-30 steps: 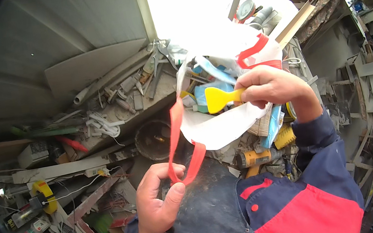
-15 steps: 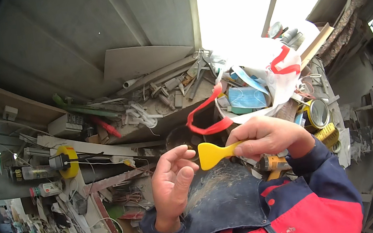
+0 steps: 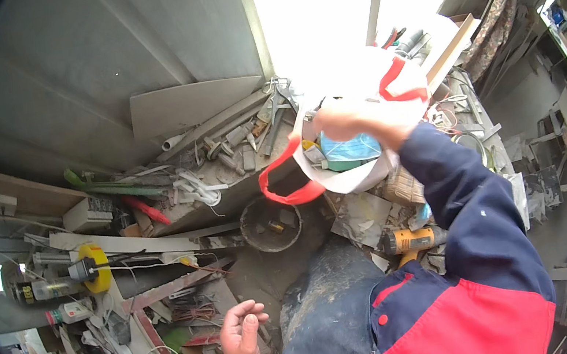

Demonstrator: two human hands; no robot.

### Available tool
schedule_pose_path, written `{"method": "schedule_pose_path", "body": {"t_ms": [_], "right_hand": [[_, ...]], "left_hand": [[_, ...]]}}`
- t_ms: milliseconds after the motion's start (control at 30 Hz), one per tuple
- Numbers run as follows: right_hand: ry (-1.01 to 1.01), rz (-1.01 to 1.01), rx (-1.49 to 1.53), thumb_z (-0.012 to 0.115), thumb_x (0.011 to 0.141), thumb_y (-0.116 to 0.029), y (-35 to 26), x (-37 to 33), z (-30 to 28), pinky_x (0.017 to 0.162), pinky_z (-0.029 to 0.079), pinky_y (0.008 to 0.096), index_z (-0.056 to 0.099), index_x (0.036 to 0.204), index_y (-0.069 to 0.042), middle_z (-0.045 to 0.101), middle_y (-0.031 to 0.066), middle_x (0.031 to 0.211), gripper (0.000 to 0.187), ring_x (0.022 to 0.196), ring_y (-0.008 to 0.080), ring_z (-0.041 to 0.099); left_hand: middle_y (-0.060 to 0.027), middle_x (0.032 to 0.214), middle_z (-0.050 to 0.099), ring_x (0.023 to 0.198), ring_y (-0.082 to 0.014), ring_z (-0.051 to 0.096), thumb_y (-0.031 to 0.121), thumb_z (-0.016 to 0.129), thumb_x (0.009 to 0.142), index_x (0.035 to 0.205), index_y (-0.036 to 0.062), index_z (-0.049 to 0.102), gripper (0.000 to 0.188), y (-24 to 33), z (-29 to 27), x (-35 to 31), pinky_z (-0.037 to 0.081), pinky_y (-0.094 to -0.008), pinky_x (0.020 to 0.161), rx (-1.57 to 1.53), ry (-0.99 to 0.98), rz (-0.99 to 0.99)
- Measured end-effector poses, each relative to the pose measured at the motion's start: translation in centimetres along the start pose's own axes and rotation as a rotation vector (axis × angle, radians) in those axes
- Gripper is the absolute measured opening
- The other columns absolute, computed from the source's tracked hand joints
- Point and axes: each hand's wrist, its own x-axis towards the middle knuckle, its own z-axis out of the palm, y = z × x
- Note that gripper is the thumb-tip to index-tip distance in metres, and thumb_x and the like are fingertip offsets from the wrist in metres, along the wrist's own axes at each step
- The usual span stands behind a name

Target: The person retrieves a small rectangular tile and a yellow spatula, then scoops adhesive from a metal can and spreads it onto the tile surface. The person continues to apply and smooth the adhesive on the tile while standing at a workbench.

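My right hand (image 3: pixel 356 119) is stretched out over a white bag (image 3: pixel 361 178) with red handles (image 3: pixel 301 195). Its fingers are curled, and glare washes out whatever may be in them. Just below the hand, a blue face mask (image 3: pixel 353 147) shows inside the bag. My left hand (image 3: pixel 242 339) is held low beside the dark apron (image 3: pixel 333 302); its fingers are loosely bent, the thumb stands apart, and it holds nothing. The yellow scraper is out of sight.
A dark bucket (image 3: pixel 270 225) stands beyond the apron. An orange power drill (image 3: pixel 412 239) lies below the bag. Pipe pieces and tools clutter the shelf (image 3: pixel 253 171). On the left are a yellow tape roll (image 3: pixel 95 267) and a red metal frame (image 3: pixel 168 288).
My right hand has moved up and forward from in front of me to over the bag, and the yellow scraper it held no longer shows. My left hand has dropped lower.
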Motion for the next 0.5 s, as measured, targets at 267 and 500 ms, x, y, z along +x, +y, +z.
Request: {"method": "schedule_pose_path", "body": {"t_ms": [267, 500], "right_hand": [[0.043, 0.223, 0.279, 0.069, 0.085, -0.026, -0.3, 8.2, 12.3, 0.089, 0.058, 0.0447, 0.081, 0.100, -0.005, 0.077, 0.0180, 0.101, 0.029, 0.101, 0.0355, 0.074], [0.183, 0.152, 0.379, 0.079, 0.081, -0.031, 2.0, 4.0, 8.2, 0.081, 0.055, 0.0471, 0.079, 0.098, -0.007, 0.074, 0.0201, 0.092, 0.029, 0.090, 0.0384, 0.071]], "left_hand": [[-0.0140, 0.120, 0.069, 0.106, -0.0183, 0.066, 0.017, 0.067, 0.101, 0.130, -0.0055, 0.060, 0.037, 0.7, 1.0, -0.2, 0.052, -0.0325, 0.097, 0.122, 0.101, -0.075], [-0.0114, 0.119, 0.071, 0.104, -0.0157, 0.066, 0.017, 0.069, 0.100, 0.128, -0.0042, 0.062, 0.036, 0.2, 0.7, 1.2, 0.052, -0.0299, 0.095, 0.197, 0.049, -0.034]]}}
